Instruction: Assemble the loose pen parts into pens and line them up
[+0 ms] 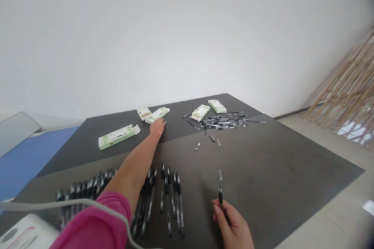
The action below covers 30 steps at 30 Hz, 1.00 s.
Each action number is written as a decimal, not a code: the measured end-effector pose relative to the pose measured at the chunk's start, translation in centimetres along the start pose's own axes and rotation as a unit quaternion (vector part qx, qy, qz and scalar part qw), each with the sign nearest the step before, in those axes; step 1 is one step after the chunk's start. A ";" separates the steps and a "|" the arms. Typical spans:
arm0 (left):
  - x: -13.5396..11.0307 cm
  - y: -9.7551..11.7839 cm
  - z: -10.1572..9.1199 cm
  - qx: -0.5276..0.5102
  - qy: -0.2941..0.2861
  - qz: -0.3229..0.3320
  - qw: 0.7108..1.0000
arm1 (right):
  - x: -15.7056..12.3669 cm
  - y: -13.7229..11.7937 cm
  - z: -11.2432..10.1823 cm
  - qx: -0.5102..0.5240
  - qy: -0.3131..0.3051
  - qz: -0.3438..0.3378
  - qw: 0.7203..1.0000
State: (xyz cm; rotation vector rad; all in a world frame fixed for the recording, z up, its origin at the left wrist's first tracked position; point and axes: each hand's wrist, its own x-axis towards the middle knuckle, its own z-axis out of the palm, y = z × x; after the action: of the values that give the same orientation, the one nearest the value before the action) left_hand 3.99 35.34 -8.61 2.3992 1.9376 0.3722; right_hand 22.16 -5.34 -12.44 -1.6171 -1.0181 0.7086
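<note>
My left hand [157, 126] reaches across the dark table top and rests just in front of a pale green pen box [157, 115], with small dark pieces [166, 123] beside its fingertips. Whether those fingers hold anything is hidden. My right hand [232, 223] pinches a black pen barrel [220, 195] upright, with a slim grey piece [219, 175] above its tip. Rows of assembled black pens [169, 202] lie side by side between my hands and under my left forearm. A loose heap of pen parts [224, 122] lies farther off.
More pale green boxes [118, 136] lie on the far table, and a few small metal parts [197, 146] lie near the heap. A white box [26, 233] and a pale cable [73, 203] cross the near left. A blue surface [32, 155] lies left; wooden slats [344, 81] stand right.
</note>
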 end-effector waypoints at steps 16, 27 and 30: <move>-1.0 -2.0 -1.2 0.061 -0.033 -0.050 0.996 | 0.0 -1.2 0.0 -0.008 0.002 -0.005 1.000; -3.4 -1.7 -4.2 0.036 -0.012 -0.029 0.999 | 0.0 -2.3 0.3 -0.011 0.013 -0.037 0.999; -3.1 -0.9 -4.2 0.020 -0.002 -0.014 1.000 | 0.1 -2.0 0.5 0.003 0.013 -0.039 0.999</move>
State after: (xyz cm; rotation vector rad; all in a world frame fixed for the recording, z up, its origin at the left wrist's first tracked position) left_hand 1.61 32.05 -5.15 2.3917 1.9940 0.3315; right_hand 21.28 -4.87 -10.60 -1.5697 -1.0540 0.6368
